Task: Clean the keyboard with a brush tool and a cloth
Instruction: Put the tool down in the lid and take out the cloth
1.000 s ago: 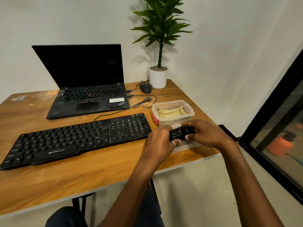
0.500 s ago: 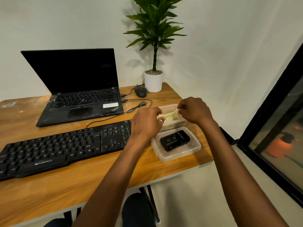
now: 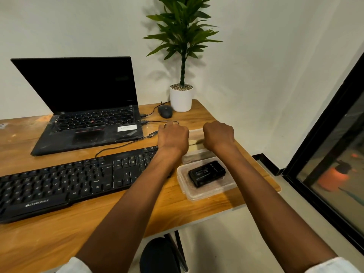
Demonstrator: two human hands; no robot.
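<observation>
The black keyboard (image 3: 69, 180) lies on the wooden table (image 3: 59, 231), left of my arms. My left hand (image 3: 173, 137) and my right hand (image 3: 218, 135) are both fisted over a clear plastic container (image 3: 197, 132). A strip of yellow cloth (image 3: 194, 142) runs between them, and each hand appears closed on one end; the fingers are hidden behind the backs of the hands. The black brush tool (image 3: 206, 173) lies on the clear lid (image 3: 226, 187) in front of the container, with neither hand touching it.
An open black laptop (image 3: 78, 95) stands behind the keyboard, with cables running from its right side. A black mouse (image 3: 165, 111) and a white plant pot (image 3: 180, 99) sit at the back corner. The table's right edge is close to the lid. A dark window frame (image 3: 325, 134) is on the right.
Both hands set the black brush tool down on the lid, then moved back to the container and closed around the yellow cloth. The view has tilted closer to the table.
</observation>
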